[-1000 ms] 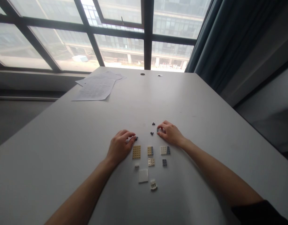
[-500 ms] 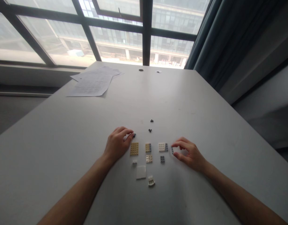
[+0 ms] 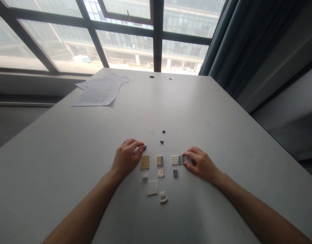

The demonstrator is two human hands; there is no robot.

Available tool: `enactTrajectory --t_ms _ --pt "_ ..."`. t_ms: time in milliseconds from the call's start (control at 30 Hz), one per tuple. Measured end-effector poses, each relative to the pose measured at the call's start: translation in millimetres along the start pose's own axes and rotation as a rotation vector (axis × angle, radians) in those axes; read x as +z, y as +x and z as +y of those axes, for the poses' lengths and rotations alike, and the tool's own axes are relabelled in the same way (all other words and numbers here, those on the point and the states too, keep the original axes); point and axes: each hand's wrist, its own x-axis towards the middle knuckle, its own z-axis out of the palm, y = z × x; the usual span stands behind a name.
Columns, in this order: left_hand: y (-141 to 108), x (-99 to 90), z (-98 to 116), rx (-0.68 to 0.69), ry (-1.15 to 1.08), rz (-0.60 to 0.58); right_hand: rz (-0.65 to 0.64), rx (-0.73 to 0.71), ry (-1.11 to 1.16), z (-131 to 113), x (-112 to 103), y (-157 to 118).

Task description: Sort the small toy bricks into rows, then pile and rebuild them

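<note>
My left hand pinches a small black piece just above a tan studded plate. My right hand has thumb and fingertips on a narrow grey piece, at the right end of a white and grey studded group. Between the hands lies a tan and grey group. Below it sits a cream studded piece, with a dark grey piece to its right. Nearer me are a white square tile, a small whitish piece and a curved white piece.
Two small black pieces, one at the back and one nearer, lie beyond the groups. Printed papers rest at the white table's far left. Windows stand behind the table, and a dark curtain hangs at right.
My right hand has moved left with the narrow grey piece, which now sits right beside the white and grey group. My left hand keeps its pinch.
</note>
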Motion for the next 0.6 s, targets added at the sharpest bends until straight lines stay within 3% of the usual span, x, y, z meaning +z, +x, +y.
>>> enactTrajectory --t_ms 600 --pt "-0.9 2.3 -2.6 0.019 -0.007 -0.003 -0.039 0.020 0.027 1.4 -0.7 -1.4"
